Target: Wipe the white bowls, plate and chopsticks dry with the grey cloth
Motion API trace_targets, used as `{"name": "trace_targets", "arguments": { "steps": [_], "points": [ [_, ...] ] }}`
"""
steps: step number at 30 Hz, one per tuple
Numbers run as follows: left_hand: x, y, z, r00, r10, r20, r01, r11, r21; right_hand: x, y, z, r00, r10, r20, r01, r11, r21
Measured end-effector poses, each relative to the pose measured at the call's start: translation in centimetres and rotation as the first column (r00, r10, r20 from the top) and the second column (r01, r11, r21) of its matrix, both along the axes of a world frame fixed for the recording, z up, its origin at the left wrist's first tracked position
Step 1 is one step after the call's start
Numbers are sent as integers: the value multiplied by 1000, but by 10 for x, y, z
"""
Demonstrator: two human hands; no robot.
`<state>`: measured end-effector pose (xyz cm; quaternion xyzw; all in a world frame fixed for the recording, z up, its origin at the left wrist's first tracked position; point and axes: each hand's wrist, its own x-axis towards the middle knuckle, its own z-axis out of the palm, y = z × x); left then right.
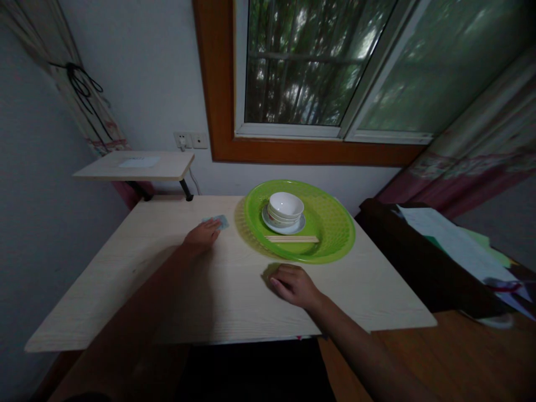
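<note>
My left hand (202,234) lies palm down on the table, its fingers stretched flat over a small light blue cloth-like piece (224,222). Most of that piece is hidden beneath the fingers. Loosely curled, my right hand (295,283) rests on the table just in front of a round green plastic basket (335,254), and nothing shows in it. Inside the basket a stack of white bowls (286,205) sits on white plates (298,226). Several light wooden chopsticks (292,239) lie side by side in front of them.
A small raised shelf (167,166) with a paper on it stands at the table's back left. Behind are a wall socket (183,139) and a window. To the right, papers (452,240) lie on a dark piece of furniture (389,251).
</note>
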<state>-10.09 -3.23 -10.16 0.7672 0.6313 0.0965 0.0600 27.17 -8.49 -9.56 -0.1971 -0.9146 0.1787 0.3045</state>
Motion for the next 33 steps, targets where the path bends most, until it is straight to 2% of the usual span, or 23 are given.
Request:
{"name": "trace_targets", "arguments": {
  "steps": [1, 3, 6, 7, 9, 12, 15, 19, 22, 27, 30, 33],
  "points": [
    [-6, -12, 0, 1000, 9, 27, -9, 1000, -17, -5, 0, 1, 1000, 13, 4, -13, 1000, 5],
    [-12, -40, 0, 992, -57, 116, 60, 998, -23, -19, -1, 5, 999, 50, 9, -50, 999, 14],
    [-14, -78, 0, 942, -92, 323, 112, 993, -46, -49, -3, 11, 994, 106, 34, -107, 994, 23],
    [-16, -87, 0, 913, -99, 396, 122, 992, -35, -61, -3, 12, 993, 99, 63, -101, 994, 37],
    [-23, -97, -1, 865, -86, 494, 62, 996, 64, -86, -3, 12, 984, 112, 137, -125, 988, 89],
    [-41, -97, -7, 856, -12, 516, -106, 975, 197, -126, 1, 5, 961, 131, 243, -168, 976, 139],
    [-61, -88, -15, 891, 127, 435, -241, 945, 219, -163, 12, -4, 945, 119, 303, -173, 973, 156],
    [-73, -80, -24, 873, 318, 370, -407, 893, 192, -196, 32, -10, 955, -26, 295, -26, 985, 171],
    [-72, -78, -27, 875, 348, 337, -424, 886, 187, -208, 47, -12, 954, -123, 275, 77, 982, 171],
    [-68, -79, -25, 892, 355, 279, -411, 894, 177, -217, 78, -13, 918, -135, 373, 102, 989, 106],
    [-68, -82, -22, 893, 363, 267, -414, 894, 170, -216, 95, -7, 879, -228, 419, 232, 972, 40],
    [-68, -84, -20, 898, 355, 259, -405, 898, 174, -207, 100, 0, 830, -346, 438, 371, 928, 29]
  ]
}}
